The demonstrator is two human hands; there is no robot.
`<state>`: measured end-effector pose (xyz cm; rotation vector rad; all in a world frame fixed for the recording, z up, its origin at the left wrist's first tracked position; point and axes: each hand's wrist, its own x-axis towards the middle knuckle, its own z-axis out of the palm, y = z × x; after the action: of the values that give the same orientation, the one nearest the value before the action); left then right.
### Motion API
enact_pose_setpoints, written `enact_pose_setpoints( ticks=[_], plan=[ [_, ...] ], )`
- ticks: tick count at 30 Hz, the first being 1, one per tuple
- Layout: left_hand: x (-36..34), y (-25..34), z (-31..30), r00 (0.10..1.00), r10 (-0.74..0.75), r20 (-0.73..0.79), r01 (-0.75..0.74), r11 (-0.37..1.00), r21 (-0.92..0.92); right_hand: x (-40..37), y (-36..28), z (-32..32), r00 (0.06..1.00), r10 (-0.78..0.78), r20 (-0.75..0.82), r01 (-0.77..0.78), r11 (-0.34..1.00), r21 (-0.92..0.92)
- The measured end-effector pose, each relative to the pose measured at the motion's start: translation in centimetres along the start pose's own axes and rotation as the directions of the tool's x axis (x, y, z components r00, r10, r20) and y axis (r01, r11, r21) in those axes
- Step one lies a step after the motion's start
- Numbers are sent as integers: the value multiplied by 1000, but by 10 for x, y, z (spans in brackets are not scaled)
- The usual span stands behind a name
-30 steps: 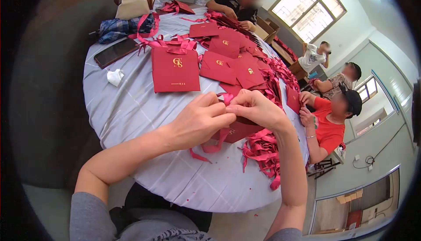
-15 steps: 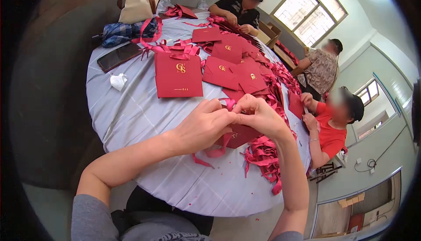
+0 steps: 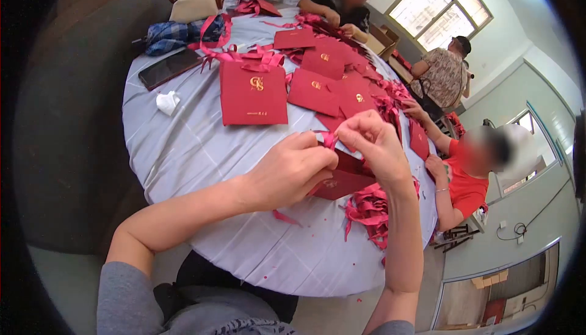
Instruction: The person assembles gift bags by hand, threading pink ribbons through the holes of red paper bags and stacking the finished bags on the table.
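A phone point(image 3: 170, 69) and a tissue point(image 3: 167, 102) are lying left of a gift bag point(image 3: 254, 94) on the tabletop point(image 3: 183, 152). Nearer, the left hand point(image 3: 287, 173) and right hand point(image 3: 375, 146) are sitting together over a second gift bag point(image 3: 343, 181), with a ribbon heap point(image 3: 370, 210) lying to their right.

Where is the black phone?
The phone lies on the far left of the table in the head view, between the white tissue and the blue plaid cloth, left of the big red bag.
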<state>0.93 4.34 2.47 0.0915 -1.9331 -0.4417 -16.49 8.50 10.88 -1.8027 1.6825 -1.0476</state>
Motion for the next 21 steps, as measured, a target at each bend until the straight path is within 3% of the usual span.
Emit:
enact_pose_setpoints(
  ticks=[2,6,9,12,16,18,21],
  plan=[
    [1,-2,2,999,-9,-45,9,1000,11,3,1,4,996,-75,-43,74,997,-17],
    [0,-5,-1,996,65,57,-68,996,56,16,-9,7,988,-95,-125,113,983,145],
    [2,-4,-3,996,53,76,-57,997,47,27,-9,8,971,-46,-234,113,954,278],
    [3,-5,-5,996,35,85,-39,998,49,35,-2,10,956,-41,-291,121,957,263],
    [1,-8,-4,996,24,84,-27,999,37,22,4,10,857,-287,-428,262,958,-118],
    [1,-10,-6,997,22,70,-26,998,49,-1,-2,10,750,-441,-493,289,889,-355],
    [0,-16,-7,999,18,31,-20,997,69,-42,-5,29,776,-356,-521,230,928,-291]
  ],
)
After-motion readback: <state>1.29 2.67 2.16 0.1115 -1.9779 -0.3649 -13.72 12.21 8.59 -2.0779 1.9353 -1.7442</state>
